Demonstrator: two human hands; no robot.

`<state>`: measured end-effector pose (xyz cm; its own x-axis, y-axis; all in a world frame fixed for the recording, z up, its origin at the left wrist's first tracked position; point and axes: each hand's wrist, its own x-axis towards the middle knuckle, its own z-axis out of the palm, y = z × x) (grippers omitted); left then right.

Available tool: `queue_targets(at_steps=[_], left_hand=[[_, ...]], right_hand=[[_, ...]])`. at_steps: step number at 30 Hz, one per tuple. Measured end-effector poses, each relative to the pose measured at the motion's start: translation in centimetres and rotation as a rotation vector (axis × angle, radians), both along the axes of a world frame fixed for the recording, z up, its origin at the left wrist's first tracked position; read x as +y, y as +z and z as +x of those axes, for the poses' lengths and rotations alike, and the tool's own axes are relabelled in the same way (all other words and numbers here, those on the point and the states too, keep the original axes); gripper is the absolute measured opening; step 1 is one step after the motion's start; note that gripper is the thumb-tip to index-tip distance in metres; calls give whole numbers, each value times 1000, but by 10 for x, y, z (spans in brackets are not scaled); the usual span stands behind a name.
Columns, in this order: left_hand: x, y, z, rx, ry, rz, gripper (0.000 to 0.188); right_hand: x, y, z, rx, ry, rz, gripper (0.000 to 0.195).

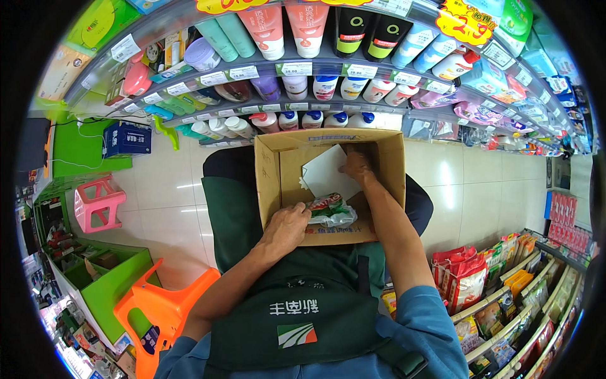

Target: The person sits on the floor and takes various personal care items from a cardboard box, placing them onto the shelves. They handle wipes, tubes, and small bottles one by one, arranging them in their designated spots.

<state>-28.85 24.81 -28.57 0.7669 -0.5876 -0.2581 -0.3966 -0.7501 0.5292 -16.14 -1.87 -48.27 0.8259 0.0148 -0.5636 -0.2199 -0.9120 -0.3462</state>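
An open cardboard box (269, 189) rests at my lap, its flaps up. My right hand (357, 166) reaches inside, its fingers at the upper right part of a white sheet or flat packet (330, 171); whether they grip it cannot be told. Near the box's lower edge, my left hand (289, 222) touches a crumpled green, red and clear plastic package (331, 209), fingertips at its left end. That package lies over the lower part of the white piece. A small white toothed edge shows left of the white piece. The box's far right corner is partly hidden in shadow.
Shop shelves (265, 68) with tubes and bottles curve close beyond the box. An orange plastic chair (165, 303) and a pink stool (99, 203) stand at left. Racks of packaged food (502, 303) are at lower right, and a green cabinet (113, 293) is at lower left.
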Motion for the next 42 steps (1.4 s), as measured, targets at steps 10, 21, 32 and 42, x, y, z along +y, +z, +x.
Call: queue_targets(at_steps=[10,21,32,42], left_hand=[[1,-5,1,25,-35,-4,16],[2,-2,-3,40,-17,2,14],[3,-6,-6,47,-18,-5,16],[5,-7,-9,76,-47,-14,20]], right_hand=[[0,-42,5,84,230,-27,51],[1,-18,-1,37,49,18,96],[14,-35,-34,-154,138,-47,84],[72,-1,-22,-69,409,-145,83]])
